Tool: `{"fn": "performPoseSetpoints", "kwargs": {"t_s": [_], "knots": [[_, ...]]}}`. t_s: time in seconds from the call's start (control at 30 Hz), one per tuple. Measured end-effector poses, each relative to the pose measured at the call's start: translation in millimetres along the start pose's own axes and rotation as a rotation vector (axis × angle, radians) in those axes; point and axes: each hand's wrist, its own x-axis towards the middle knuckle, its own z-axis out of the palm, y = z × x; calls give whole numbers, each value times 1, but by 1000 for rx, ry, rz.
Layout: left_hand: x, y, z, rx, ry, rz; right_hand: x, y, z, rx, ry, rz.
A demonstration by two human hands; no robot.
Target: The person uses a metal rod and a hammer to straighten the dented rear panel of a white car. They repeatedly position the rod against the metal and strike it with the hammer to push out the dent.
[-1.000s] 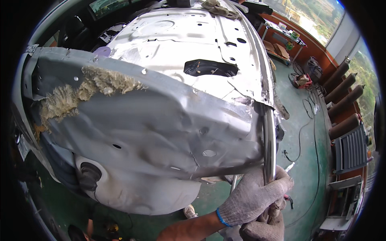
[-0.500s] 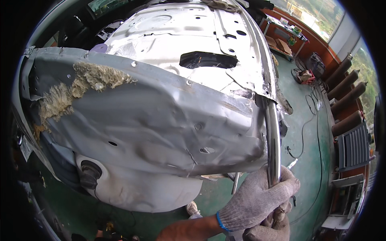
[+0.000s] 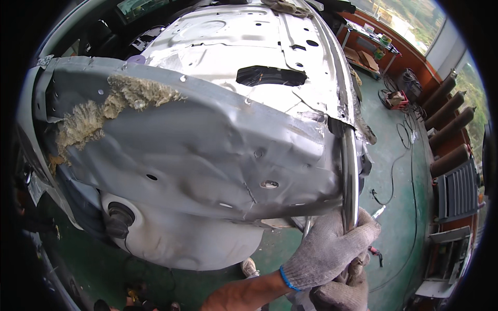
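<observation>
Dented panel [image 3: 197, 150], gripped strip [image 3: 351, 176]: the work seems midway

From my distant place, I begin at the left. Rough foam [image 3: 111, 106] sticks to the panel, and below is a white part [image 3: 192, 243] with a black spout [image 3: 120, 220]. The middle of the panel has many dents and creases, so I judge that this surface is not finished. The sheet [image 3: 207, 57] behind it is mostly bare, which I take as the part already done. At the panel's right edge, the strip runs down from the sheet's corner into my left hand [image 3: 329, 246], which is closed around it. I think the strip is not finished either. Just below, the right hand [image 3: 345, 295] has bent fingers; I cannot tell what it holds. Farther right, brown cylinders [image 3: 446, 129] are near the wall.
</observation>
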Motion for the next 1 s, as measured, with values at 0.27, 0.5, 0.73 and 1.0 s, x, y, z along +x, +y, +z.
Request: {"fn": "performPoseSetpoints", "kwargs": {"t_s": [0.27,0.5,0.73,1.0], "knots": [[-1,0,2,18,19,4,-11,-4,17,21,85,20],[-7,8,4,-26,8,-45,-9,-12,20,-12,53,28],[-2,9,2,0,17,-73,-10,-13,16,-28,81,56],[-1,5,5,-60,7,-84,-11,-7,15,-7,114,-2]]}}
